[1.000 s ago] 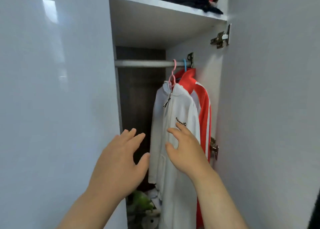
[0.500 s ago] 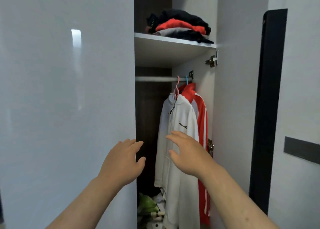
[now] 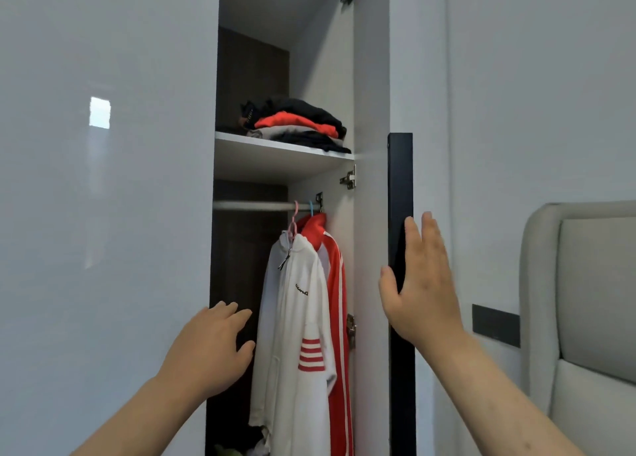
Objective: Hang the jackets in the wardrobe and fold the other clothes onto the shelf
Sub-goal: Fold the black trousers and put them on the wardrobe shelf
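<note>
Jackets (image 3: 303,304) on wardrobe rail (image 3: 254,206), folded clothes (image 3: 296,125) on shelf (image 3: 275,145); both hands' fingers apart, empty.

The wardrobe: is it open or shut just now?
Open. The wardrobe interior shows: two jackets hang on the rail, and the right hand rests on the door's dark edge.

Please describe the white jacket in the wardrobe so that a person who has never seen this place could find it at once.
Look into the open wardrobe, under the shelf with folded clothes, at the rail. Two jackets hang at its right end. The white jacket is the front one, on a pink hanger, with red stripes on its sleeve; the red jacket behind it has white stripes.
</note>
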A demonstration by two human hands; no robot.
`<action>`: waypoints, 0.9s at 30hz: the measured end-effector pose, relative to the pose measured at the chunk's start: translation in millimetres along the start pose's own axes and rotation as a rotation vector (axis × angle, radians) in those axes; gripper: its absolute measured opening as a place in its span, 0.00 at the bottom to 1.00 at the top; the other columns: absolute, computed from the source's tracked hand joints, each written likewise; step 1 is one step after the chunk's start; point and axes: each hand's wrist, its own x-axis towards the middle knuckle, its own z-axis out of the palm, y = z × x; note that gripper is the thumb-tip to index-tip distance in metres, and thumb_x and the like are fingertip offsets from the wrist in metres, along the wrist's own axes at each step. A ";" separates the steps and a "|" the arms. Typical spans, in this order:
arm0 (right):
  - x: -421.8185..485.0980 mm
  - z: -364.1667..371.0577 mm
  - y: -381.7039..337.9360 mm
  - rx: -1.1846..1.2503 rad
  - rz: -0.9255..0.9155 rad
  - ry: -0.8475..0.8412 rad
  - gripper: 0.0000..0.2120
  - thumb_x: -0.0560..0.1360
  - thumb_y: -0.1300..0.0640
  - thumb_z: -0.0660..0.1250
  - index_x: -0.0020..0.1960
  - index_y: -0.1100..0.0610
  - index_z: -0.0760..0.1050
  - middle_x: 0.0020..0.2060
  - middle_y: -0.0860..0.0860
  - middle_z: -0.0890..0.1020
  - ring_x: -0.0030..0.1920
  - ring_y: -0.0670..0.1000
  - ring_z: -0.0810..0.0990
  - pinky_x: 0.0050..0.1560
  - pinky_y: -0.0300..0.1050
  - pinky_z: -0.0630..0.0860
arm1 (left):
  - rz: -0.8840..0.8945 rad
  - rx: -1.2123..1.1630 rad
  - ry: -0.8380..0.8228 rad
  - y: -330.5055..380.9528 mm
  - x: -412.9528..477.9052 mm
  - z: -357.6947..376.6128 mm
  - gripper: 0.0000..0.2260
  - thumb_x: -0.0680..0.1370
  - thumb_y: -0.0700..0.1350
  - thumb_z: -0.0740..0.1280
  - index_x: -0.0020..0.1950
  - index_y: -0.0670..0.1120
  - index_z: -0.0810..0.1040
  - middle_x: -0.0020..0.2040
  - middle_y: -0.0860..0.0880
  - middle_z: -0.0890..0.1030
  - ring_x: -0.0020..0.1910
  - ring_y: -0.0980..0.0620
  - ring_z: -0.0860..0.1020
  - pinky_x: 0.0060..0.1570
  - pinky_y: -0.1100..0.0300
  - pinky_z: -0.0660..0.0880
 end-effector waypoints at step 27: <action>7.6 191.3 -114.8 0.327 -0.082 -0.167 0.48 0.76 0.57 0.68 0.79 0.46 0.34 0.73 0.31 0.29 0.73 0.33 0.29 0.74 0.42 0.40 | -0.133 0.258 0.125 -110.6 37.9 13.2 0.37 0.79 0.62 0.57 0.81 0.51 0.43 0.81 0.45 0.39 0.79 0.43 0.39 0.77 0.47 0.42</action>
